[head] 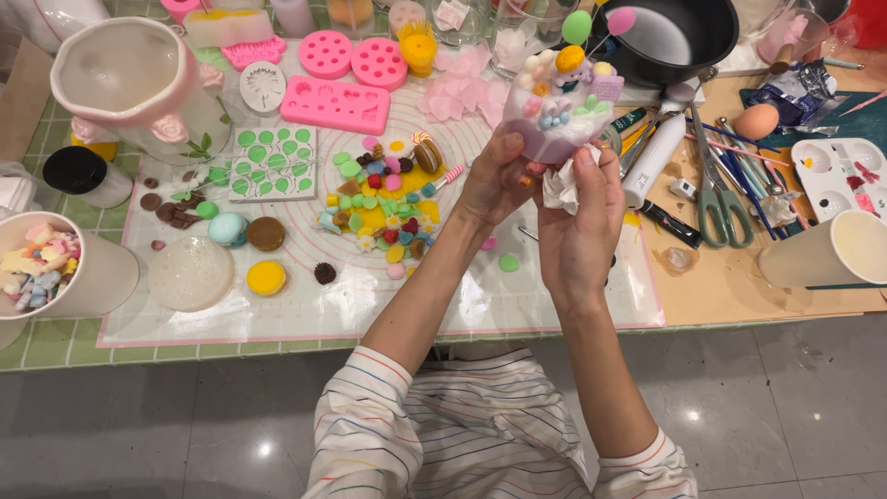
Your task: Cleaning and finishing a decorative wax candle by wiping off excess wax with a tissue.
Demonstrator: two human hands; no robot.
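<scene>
The person is sitting at the tabletop (739,286) and holding a small decorated cake (557,103) up above it with both hands, a pale, lilac-tinted piece crowded with tiny pastel sweets and two little balloons on sticks, one green and one pink. The left hand (494,180) is gripping the cake from the side, fingers curled against its wall and thumb pressing near the base. The right hand (580,226) is closing around the underside, pinching a crumpled white tissue (560,189) between its fingers and the bottom of the cake. Both arms are wearing striped sleeves. Beneath the hands a white silicone mat (480,305) with a pink border and ring markings is lying flat, and a heap of small coloured candy pieces (386,199) is sitting on it just left of the left wrist. Further left, a brown disc (265,233) and a yellow disc (266,277) are resting near a clear domed lid (191,273). Pink moulds (337,104) are lying at the mat's far edge. To the right of the cake, green-handled scissors (723,212) are lying among pens and tools, an egg (756,121) is resting near a white paint palette (836,171), and a paper cup (827,249) is standing at the edge. A black pan (688,42) is sitting behind the cake.
</scene>
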